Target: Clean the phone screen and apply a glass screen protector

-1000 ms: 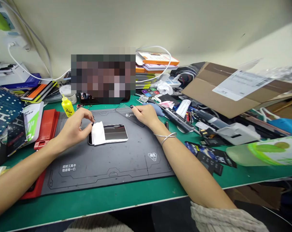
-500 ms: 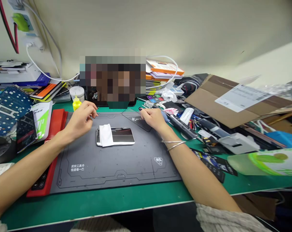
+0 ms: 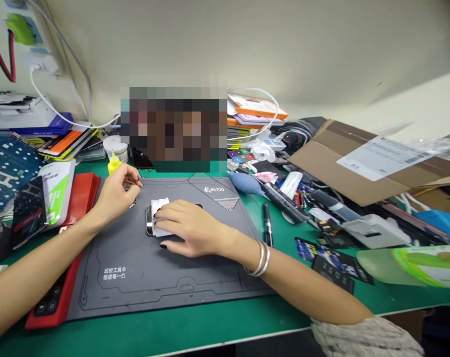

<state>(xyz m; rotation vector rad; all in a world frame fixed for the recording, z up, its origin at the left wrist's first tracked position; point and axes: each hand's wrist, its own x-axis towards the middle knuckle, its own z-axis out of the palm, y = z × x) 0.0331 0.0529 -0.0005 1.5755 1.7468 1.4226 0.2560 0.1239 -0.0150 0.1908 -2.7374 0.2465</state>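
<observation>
Lying flat, palm down, the R hand [image 3: 187,228] covered most of a phone [image 3: 149,221] in the middle of the grey work mat [image 3: 172,282]. Fingers were stretched out & close together, gripping nothing. Fingertips rested on a white wipe [image 3: 160,205] draped over the phone's left part. Only the phone's left end & a bit of its far edge showed past the hand. Two thin bangles [image 3: 261,258] sat on that wrist.

The L hand [image 3: 115,193] was at the mat's back-left corner, well apart from the phone, fingers loosely curled. Thumb & forefinger pinched a thin metal tool [image 3: 136,182] pointing right; it was too small to tell what kind.

A yellow bottle [image 3: 113,162] stood just behind the L hand, w/ a red tray [image 3: 81,196] along the mat's left edge. A clear triangular sheet [image 3: 219,196] lay on the mat's back-right corner. Off the mat to the right were a blue blower bulb [image 3: 245,182] & a black pen [image 3: 267,224] on the green bench [image 3: 195,327]. Further right lay a flattened cardboard box [image 3: 332,163] amid assorted clutter.
</observation>
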